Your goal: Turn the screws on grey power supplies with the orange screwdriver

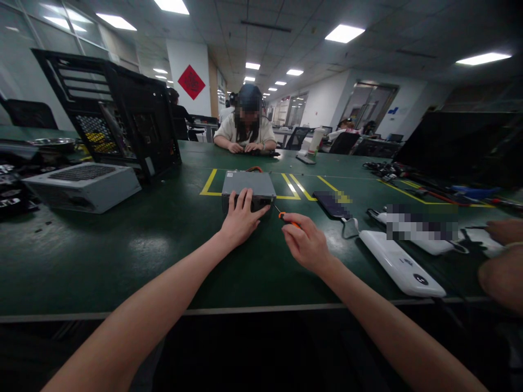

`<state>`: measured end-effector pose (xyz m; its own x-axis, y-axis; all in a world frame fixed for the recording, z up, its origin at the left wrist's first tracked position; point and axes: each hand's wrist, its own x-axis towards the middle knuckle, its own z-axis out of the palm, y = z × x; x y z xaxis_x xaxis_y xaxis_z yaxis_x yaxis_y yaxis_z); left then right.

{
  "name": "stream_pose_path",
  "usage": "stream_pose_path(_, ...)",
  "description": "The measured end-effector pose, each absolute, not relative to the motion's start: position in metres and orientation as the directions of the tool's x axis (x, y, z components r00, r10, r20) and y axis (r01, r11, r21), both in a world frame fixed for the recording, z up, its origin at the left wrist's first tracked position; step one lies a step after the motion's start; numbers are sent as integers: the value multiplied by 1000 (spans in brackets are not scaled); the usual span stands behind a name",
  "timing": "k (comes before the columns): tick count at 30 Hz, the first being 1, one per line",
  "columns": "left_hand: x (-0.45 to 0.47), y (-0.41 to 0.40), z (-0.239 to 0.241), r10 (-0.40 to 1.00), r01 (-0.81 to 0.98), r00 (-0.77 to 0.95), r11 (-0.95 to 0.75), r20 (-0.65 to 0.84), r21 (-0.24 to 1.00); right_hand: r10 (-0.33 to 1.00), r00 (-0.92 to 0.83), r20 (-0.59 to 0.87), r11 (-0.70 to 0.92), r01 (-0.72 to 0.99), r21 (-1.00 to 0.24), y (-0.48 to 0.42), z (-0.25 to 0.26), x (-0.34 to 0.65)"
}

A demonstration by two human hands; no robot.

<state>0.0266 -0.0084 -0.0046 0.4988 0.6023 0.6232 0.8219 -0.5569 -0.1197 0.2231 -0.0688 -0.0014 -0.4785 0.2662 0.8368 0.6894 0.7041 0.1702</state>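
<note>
A grey computer power supply [250, 182] stands on the green table [163, 272] in front of me, its socket side facing me. My left hand [241, 218] lies against that near side with fingers spread, fingertips reaching the top edge. In my right hand [306, 242] is a screwdriver [288, 218] with an orange and black handle, fingers closed round it. Its thin shaft points up and left to the right near corner of the power supply. Whether the tip touches a screw there is too small to tell. Some cables show behind the power supply.
Left stand an open black computer case [122, 114] and another power supply [85, 185]. To the right lie a phone [330, 204] and white power banks [400, 264]; another person's arm [502, 272] reaches in there. A person [245, 125] sits opposite. Yellow tape [210, 182] marks the tabletop.
</note>
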Motion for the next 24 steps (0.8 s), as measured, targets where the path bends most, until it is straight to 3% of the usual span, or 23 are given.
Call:
stream_pose_path(3,27,-8,-5,602,828,493,-547,628,-125,280,-461,842,727,674,127,-69,-1,222)
stream_pose_path(8,28,-8,-6,599,830,493,-542,631,-134,224,-492,841,680,697,227,-69,0,222)
stream_pose_path(12,28,-8,-6,598,832,489,-539,635,-133,246,-448,860,676,715,178,-71,1,222)
stream_pose_path(17,27,-7,-6,595,831,492,-538,635,-140,182,-487,854,566,763,314,-72,5,221)
stream_pose_path(24,28,-7,-7,590,833,487,-535,644,-140,214,-425,880,668,721,185,-71,4,221)
